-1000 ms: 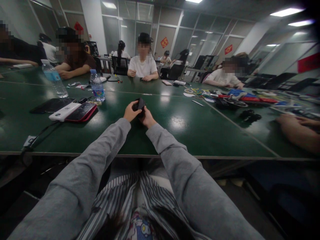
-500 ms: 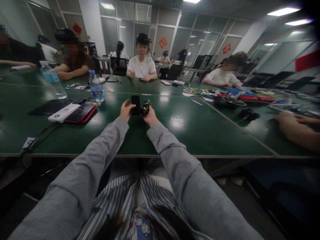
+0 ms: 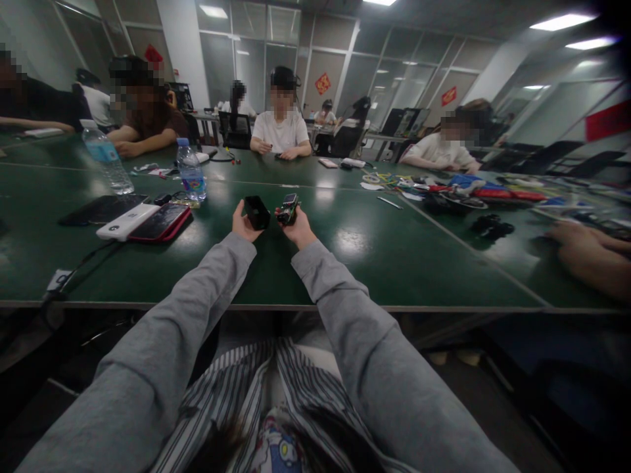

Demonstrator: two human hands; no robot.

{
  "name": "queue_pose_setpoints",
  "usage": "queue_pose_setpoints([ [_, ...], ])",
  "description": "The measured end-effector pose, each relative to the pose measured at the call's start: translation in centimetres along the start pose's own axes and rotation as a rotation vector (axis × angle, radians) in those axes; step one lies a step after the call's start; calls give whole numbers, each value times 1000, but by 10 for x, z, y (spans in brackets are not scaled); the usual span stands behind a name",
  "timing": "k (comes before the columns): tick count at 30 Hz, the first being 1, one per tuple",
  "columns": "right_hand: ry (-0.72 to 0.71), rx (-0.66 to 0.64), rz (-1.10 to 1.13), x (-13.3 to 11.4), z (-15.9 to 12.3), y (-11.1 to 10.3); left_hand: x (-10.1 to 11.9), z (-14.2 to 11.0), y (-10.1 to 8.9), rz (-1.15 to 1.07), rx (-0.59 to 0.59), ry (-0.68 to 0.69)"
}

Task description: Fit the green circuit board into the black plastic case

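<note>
Both my arms, in grey sleeves, reach out over the green table (image 3: pixel 384 263). My left hand (image 3: pixel 240 225) is closed on a small black box-shaped casing (image 3: pixel 257 212), held just above the table. My right hand (image 3: pixel 296 229) grips a small part with a circuit board and coloured wires (image 3: pixel 287 209). The two pieces are held a little apart, side by side, at the table's middle.
To the left lie a red-cased phone (image 3: pixel 160 222), a white power bank (image 3: pixel 126 221), a black phone (image 3: pixel 101 208) and two water bottles (image 3: pixel 190 171). Tools and coloured parts (image 3: pixel 473 194) clutter the right side. A neighbour's forearm (image 3: pixel 594 259) rests at right. Several people sit across the table.
One second ago both hands held one black object together. It has since come apart: the left hand moved left with the black casing, the right hand holds the wired inner part.
</note>
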State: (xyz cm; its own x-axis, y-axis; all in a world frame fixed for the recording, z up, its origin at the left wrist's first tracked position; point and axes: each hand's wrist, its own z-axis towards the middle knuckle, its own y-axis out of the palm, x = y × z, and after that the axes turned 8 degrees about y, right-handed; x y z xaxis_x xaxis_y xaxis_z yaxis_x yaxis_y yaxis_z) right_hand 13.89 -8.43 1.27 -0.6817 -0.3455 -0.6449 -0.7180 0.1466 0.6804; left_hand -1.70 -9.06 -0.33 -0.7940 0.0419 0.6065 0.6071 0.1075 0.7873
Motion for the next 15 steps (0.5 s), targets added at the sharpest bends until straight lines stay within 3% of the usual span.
queue_pose_setpoints([
  [5, 20, 42, -8, 0, 2, -1, -6, -2, 2, 65, -27, -48],
  [15, 56, 108, -10, 1, 4, -4, -6, -4, 6, -29, 30, -77],
])
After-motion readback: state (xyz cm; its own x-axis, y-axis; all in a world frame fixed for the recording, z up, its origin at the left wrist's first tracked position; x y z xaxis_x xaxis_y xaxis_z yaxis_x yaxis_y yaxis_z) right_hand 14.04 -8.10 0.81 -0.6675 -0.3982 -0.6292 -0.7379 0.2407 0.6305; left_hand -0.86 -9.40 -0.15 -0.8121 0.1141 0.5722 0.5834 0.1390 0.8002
